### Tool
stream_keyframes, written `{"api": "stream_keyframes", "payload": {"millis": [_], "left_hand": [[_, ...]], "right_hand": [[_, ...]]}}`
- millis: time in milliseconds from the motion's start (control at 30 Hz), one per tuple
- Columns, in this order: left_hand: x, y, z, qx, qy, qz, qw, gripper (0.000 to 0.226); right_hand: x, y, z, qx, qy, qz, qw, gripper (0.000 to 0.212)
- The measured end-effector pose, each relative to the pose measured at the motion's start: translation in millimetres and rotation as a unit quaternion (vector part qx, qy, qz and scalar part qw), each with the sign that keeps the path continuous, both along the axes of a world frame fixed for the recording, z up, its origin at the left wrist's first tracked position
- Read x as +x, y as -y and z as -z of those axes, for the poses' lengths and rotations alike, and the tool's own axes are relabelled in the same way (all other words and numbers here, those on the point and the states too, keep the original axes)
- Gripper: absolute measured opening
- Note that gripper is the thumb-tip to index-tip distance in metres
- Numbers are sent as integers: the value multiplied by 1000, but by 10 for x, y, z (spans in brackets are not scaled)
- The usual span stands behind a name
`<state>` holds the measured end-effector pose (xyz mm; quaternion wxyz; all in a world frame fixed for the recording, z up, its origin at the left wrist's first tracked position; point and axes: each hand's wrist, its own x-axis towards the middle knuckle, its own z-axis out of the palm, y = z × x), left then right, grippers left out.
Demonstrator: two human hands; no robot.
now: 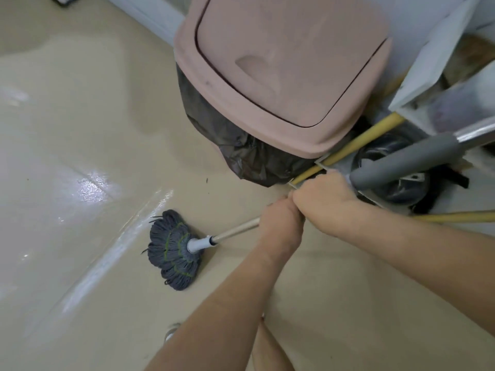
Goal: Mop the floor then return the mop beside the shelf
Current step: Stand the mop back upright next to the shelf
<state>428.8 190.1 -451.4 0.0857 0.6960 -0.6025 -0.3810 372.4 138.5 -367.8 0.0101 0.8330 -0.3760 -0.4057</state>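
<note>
Hands: left hand (280,223) and right hand (325,199) both clamped on the mop pole (237,229), fists touching, left lower on the pole, right just above it.
Mop: head (172,249) flat on the floor (80,116), grey strands with green stitching, white collar at the pole joint. It lies down-left of the hands, near; the pole runs up-right from the collar into the left fist.
Bin: pink, swing lid (281,65), black bag (241,140) hanging out under the rim. Stands just beyond the hands, near the mop's path.
Shelf: white unit (439,62) at right, right hand close to its lower front edge.
Clutter by shelf: yellow stick (356,141) slanting between bin and shelf; second yellow stick (455,216) past the right wrist; grey foam grip (407,162) on a metal tube, crossing above the right hand; dark round item (401,186) behind it.
Floor: beige, wet sheen and glare at left, small dark speck left of the bag.
Hidden: pole section inside both fists; upper end of the pole not traceable. Shelf contents blurred. Dark round item can't be identified. Metal tube and second yellow stick cut off at right edge.
</note>
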Motion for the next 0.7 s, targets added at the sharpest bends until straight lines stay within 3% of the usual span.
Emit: {"api": "stream_keyframes", "payload": {"millis": [100,167,200,267,367,467,567,633,667,700], "left_hand": [[-29,213,-90,-31,6,-8,999,24],[11,312,-142,-52,9,-11,999,17],[29,356,-185,-61,-5,-17,998,10],[15,458,-299,-70,-24,-6,997,9],[-97,604,-416,-81,-20,38,996,30],[-157,736,-394,-88,-8,64,994,39],[-16,781,-280,-91,2,49,995,36],[149,770,-190,-92,6,36,995,33],[221,750,-149,-88,7,35,995,34],[280,726,-120,-83,9,36,996,37]], "right_hand": [[-235,135,-158,-116,151,-77,979,16],[-469,172,-272,-140,327,-109,928,17],[-563,155,-334,-144,395,-93,903,19],[-673,116,-494,-156,474,46,865,20],[-734,198,-635,-136,452,312,825,36],[-679,292,-612,-157,362,349,850,66],[-665,311,-362,-181,324,358,857,65],[-616,342,-237,-115,375,448,803,67],[-533,363,-215,-59,443,504,739,62],[-419,375,-205,7,519,572,635,47]]}}
